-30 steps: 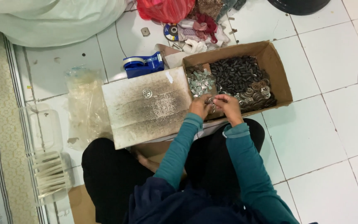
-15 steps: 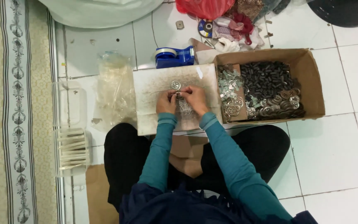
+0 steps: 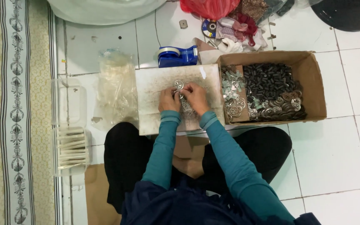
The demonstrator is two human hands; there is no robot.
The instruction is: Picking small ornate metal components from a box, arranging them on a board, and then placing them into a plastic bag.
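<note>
Both hands meet over a stained white board (image 3: pixel 155 83) on the floor in front of my crossed legs. My left hand (image 3: pixel 169 100) and my right hand (image 3: pixel 195 96) pinch small silver metal parts between their fingertips. A round silver medallion (image 3: pixel 178 85) lies or is held just above my fingers; which one I cannot tell. A small heap of silver pieces (image 3: pixel 186 109) lies on the board under my right wrist. Teal sleeves cover both arms.
A cardboard box (image 3: pixel 313 83) at the right holds black cylinders (image 3: pixel 267 79), round medallions (image 3: pixel 286 104) and silver clips (image 3: pixel 232 89). A blue tape dispenser (image 3: pixel 178 56) sits behind the board. Clear plastic bags (image 3: pixel 115 89) and a clear container of strips (image 3: pixel 71 148) lie left, by a patterned rug (image 3: pixel 15 112).
My hands came out of the cardboard box and moved left onto the white board, carrying silver parts. The view shifted with them, so the box now lies further right.
</note>
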